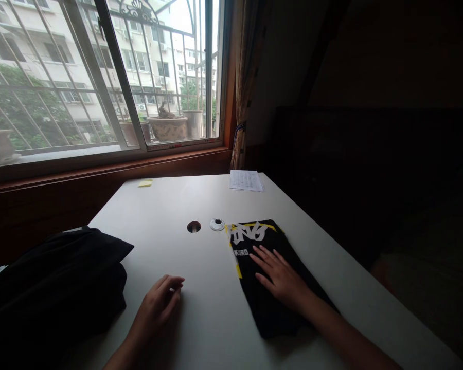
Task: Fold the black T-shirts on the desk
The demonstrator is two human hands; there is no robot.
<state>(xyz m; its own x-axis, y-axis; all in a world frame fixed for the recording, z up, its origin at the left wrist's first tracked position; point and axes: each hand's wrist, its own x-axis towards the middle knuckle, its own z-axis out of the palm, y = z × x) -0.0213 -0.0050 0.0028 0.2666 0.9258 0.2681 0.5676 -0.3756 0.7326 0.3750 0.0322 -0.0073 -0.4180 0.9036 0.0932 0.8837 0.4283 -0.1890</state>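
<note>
A black garment with yellow trim and white lettering, which looks like a folded shirt (pixel 254 293), lies flat on the white table (pixel 158 205). My right hand (pixel 280 275) rests on top of it, fingers spread and palm down. Just above the tabletop or touching it, left of the shirt, is my left hand (pixel 160 300). Its fingers are loosely bent, a small gap shows between thumb and fingers, and nothing is seen in it. Farther left lies a heap of dark cloth (pixel 69 277), apart from my left hand.
A round cable hole (pixel 194 226) is in the table, with a white round cap (pixel 217 224) beside it near the shirt. Papers (pixel 247 181) and a yellow note (pixel 145 183) lie at the far edge. Beyond is a barred window (pixel 139 103) with a curtain (pixel 242 92).
</note>
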